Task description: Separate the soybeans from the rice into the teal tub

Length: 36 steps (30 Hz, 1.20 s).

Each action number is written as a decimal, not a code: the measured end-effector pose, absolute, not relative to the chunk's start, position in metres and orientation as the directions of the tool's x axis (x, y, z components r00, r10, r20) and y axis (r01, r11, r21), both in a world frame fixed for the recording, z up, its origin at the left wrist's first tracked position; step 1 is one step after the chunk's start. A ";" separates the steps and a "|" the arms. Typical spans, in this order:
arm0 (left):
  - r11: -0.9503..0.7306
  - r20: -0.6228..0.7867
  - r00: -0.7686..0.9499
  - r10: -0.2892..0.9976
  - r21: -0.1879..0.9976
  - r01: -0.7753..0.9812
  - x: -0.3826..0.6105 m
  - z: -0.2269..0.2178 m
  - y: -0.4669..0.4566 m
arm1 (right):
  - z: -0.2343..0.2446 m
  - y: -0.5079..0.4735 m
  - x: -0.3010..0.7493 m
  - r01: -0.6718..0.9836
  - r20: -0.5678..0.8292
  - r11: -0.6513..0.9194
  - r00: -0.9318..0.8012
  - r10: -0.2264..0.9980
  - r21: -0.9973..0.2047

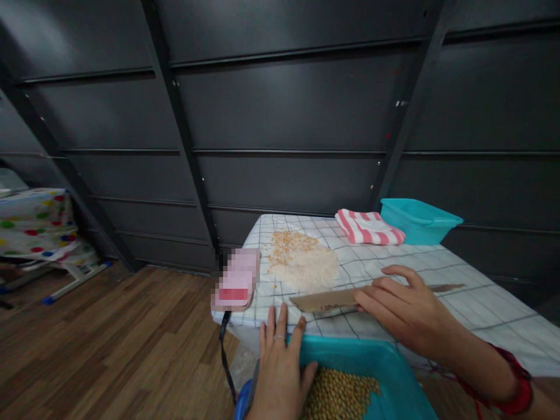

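My right hand (405,306) grips a long flat strip of brown cardboard (324,300) between thumb and fingers, just above the near part of the table. Beyond the strip lies a spread of white rice-like grains (312,269), mixed at its far left with yellow-orange kernels (283,240). My left hand (280,359) has its fingers stretched out, fingertips at the table's near edge, beside the left rim of a teal plastic bin (371,348). Inside that bin are many small round greenish-brown beans (343,392). My left palm hides part of the bin.
A checked white cloth (363,256) covers the table. At its back right are a folded red-and-white striped towel (370,227) and a second teal bin (420,224). A pixelated pink object (240,274) with a dark strap sits at the left edge. Dark panelled wall (289,111) stands behind.
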<state>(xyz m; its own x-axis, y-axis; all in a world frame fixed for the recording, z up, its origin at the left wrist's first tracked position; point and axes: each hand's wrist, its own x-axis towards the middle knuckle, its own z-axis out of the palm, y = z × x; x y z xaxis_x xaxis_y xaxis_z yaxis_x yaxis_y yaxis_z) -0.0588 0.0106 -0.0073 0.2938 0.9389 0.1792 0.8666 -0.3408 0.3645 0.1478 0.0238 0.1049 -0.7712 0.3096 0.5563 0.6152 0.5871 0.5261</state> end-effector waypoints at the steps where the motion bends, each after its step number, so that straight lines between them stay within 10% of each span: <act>1: -0.341 0.176 0.296 0.939 0.372 0.863 -0.059 -0.007 0.011 | 0.104 0.021 0.146 0.613 0.544 0.584 -0.776 0.319 0.532; 36: -0.360 0.206 0.301 0.931 0.382 0.851 -0.063 -0.017 0.009 | 0.133 0.041 0.129 0.564 0.513 0.529 -0.819 0.259 0.634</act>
